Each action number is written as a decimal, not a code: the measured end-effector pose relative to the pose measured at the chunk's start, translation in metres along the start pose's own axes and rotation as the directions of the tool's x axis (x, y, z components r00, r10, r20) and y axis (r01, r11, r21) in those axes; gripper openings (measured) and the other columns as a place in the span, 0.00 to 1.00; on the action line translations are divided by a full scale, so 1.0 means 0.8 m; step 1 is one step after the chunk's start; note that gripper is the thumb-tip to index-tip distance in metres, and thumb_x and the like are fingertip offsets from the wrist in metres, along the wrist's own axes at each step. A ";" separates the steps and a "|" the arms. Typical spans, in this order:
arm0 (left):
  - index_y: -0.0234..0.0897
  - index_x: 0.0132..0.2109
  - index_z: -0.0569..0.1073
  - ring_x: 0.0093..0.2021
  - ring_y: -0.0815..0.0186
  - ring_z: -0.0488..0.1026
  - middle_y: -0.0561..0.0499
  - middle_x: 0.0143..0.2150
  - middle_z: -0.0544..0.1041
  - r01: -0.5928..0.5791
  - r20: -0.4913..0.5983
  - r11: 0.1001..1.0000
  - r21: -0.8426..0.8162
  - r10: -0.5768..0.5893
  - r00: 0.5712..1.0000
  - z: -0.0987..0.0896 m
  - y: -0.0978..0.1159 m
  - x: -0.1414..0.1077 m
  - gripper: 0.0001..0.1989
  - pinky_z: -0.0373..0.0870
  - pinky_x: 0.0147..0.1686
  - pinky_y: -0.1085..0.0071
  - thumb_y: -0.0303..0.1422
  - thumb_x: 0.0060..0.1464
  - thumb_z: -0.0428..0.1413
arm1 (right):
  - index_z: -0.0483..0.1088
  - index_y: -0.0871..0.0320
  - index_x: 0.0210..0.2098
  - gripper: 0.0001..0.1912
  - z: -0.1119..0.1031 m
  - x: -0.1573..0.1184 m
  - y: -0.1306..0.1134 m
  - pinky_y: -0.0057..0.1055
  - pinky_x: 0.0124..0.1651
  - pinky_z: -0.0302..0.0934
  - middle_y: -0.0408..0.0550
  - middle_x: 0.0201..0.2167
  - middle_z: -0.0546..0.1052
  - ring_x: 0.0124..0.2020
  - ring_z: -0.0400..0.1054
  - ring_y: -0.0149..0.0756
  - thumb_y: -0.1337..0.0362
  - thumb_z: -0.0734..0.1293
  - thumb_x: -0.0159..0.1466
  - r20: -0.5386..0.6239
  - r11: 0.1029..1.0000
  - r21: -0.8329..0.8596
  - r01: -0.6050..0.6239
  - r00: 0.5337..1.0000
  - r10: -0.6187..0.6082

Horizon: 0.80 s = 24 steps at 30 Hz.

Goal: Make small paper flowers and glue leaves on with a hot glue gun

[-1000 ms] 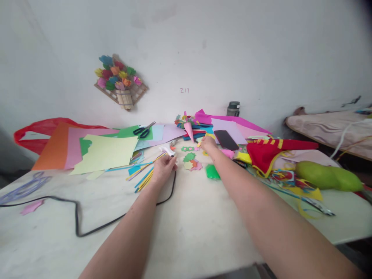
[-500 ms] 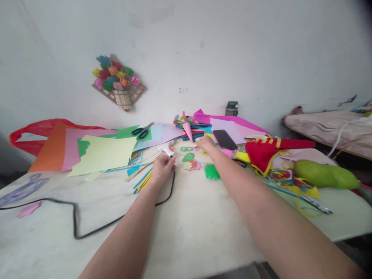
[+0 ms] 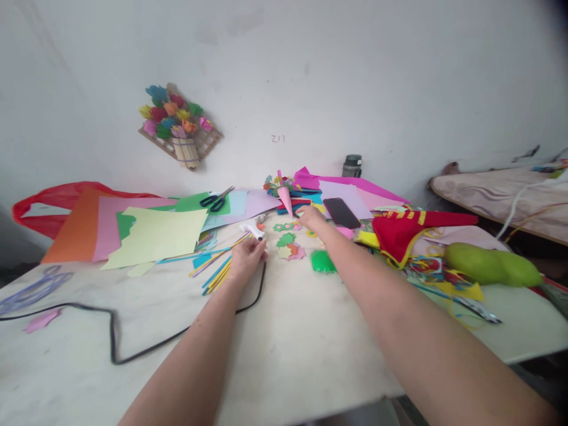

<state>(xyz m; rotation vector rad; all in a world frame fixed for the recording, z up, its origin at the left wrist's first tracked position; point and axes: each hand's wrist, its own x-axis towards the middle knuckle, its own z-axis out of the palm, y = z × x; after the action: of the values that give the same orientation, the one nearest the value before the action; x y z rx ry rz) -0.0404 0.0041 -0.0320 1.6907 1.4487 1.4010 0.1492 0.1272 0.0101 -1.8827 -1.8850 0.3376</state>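
Note:
My left hand (image 3: pixel 247 258) is closed around the handle end of a white glue gun (image 3: pixel 251 229), whose black cord (image 3: pixel 261 290) runs back under my wrist. My right hand (image 3: pixel 313 219) reaches farther out, fingers pinched together beside a pink paper cone (image 3: pixel 284 202) topped with colourful paper pieces. What those fingertips hold, if anything, is too small to make out. Between the hands lie a strip of green paper shapes with pink centres (image 3: pixel 286 227), a green paper cutout (image 3: pixel 286 239) and a pink paper cutout (image 3: pixel 297 252). A shiny green packet (image 3: pixel 323 261) rests by my right forearm.
Paper strips (image 3: pixel 217 275), coloured sheets (image 3: pixel 155 236) and scissors (image 3: pixel 217 200) lie leftward. A phone (image 3: pixel 341 213), red cloth (image 3: pixel 397 234), green fruit (image 3: pixel 492 265) and a cutter (image 3: pixel 479 309) are on the right. A bottle (image 3: pixel 352 166) stands by the wall.
My right fingertips have shifted slightly away from me, toward the pink cone. My left hand keeps its grip on the glue gun. The view has moved very slightly.

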 end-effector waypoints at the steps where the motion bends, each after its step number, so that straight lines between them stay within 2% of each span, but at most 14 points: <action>1: 0.36 0.23 0.68 0.20 0.68 0.68 0.52 0.18 0.72 -0.002 -0.001 1.000 0.005 0.002 1.000 0.000 0.001 0.000 0.15 0.63 0.24 0.73 0.44 0.45 0.52 | 0.69 0.48 0.42 0.22 0.001 0.000 0.001 0.26 0.32 0.57 0.43 0.38 0.75 0.35 0.68 0.35 0.66 0.66 0.46 0.002 1.000 0.005 0.004 1.000 -0.004; 4: 0.36 0.22 0.67 0.20 0.68 0.69 0.52 0.18 0.72 0.009 -0.001 1.000 0.007 -0.009 1.000 0.000 0.002 -0.001 0.15 0.64 0.24 0.73 0.43 0.45 0.52 | 0.71 0.48 0.39 0.17 -0.001 -0.003 0.003 0.25 0.31 0.56 0.42 0.36 0.75 0.34 0.68 0.34 0.65 0.66 0.48 0.028 0.999 0.029 0.026 0.999 -0.027; 7: 0.36 0.23 0.67 0.20 0.68 0.69 0.52 0.18 0.72 0.015 -0.003 1.000 0.006 -0.015 1.000 0.000 0.003 -0.001 0.15 0.64 0.25 0.73 0.44 0.45 0.52 | 0.72 0.52 0.35 0.12 -0.006 -0.008 0.002 0.26 0.31 0.56 0.43 0.32 0.76 0.32 0.68 0.34 0.58 0.61 0.55 0.072 0.996 0.070 0.050 0.996 -0.055; 10: 0.35 0.23 0.67 0.21 0.68 0.69 0.52 0.18 0.72 0.020 -0.003 1.000 0.015 -0.020 1.000 0.000 0.005 -0.001 0.16 0.65 0.25 0.73 0.44 0.45 0.52 | 0.72 0.57 0.32 0.23 -0.011 -0.011 0.002 0.27 0.33 0.57 0.47 0.28 0.76 0.33 0.68 0.35 0.52 0.51 0.60 0.075 0.993 0.090 0.070 0.994 -0.077; 12: 0.35 0.23 0.66 0.21 0.68 0.69 0.53 0.18 0.72 0.023 -0.001 1.000 0.018 -0.023 1.000 0.000 0.006 -0.001 0.16 0.65 0.25 0.73 0.44 0.45 0.52 | 0.73 0.58 0.31 0.27 -0.011 -0.011 0.002 0.28 0.34 0.57 0.48 0.27 0.76 0.35 0.68 0.36 0.51 0.48 0.61 0.063 0.994 0.080 0.077 0.995 -0.082; 14: 0.35 0.23 0.66 0.21 0.68 0.70 0.53 0.18 0.72 0.022 -0.002 1.000 0.020 -0.021 1.000 0.001 0.004 -0.001 0.15 0.65 0.25 0.73 0.44 0.46 0.51 | 0.73 0.58 0.31 0.24 -0.010 -0.009 0.003 0.29 0.34 0.57 0.49 0.29 0.76 0.35 0.68 0.36 0.52 0.50 0.61 0.039 0.995 0.048 0.083 0.996 -0.085; 18: 0.35 0.23 0.67 0.21 0.68 0.70 0.52 0.19 0.72 0.000 -0.005 1.000 0.030 0.000 1.000 0.001 0.000 0.000 0.15 0.65 0.26 0.73 0.43 0.47 0.50 | 0.73 0.51 0.34 0.11 -0.006 -0.005 0.005 0.28 0.34 0.57 0.44 0.37 0.75 0.38 0.67 0.36 0.59 0.61 0.54 -0.055 0.997 -0.016 0.076 0.996 -0.077; 24: 0.35 0.24 0.66 0.22 0.68 0.69 0.52 0.19 0.72 -0.016 -0.016 1.000 0.024 0.016 1.000 -0.001 0.000 -0.002 0.15 0.65 0.27 0.73 0.43 0.47 0.50 | 0.72 0.49 0.36 0.13 -0.003 -0.004 0.005 0.27 0.36 0.58 0.41 0.38 0.75 0.39 0.67 0.35 0.67 0.64 0.51 -0.086 0.998 -0.003 0.069 0.994 -0.069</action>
<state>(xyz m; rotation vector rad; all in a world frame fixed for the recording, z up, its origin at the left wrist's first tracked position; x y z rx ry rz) -0.0407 0.0025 -0.0324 1.7134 1.4696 1.4141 0.1541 0.1243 0.0098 -1.7977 -1.8872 0.2299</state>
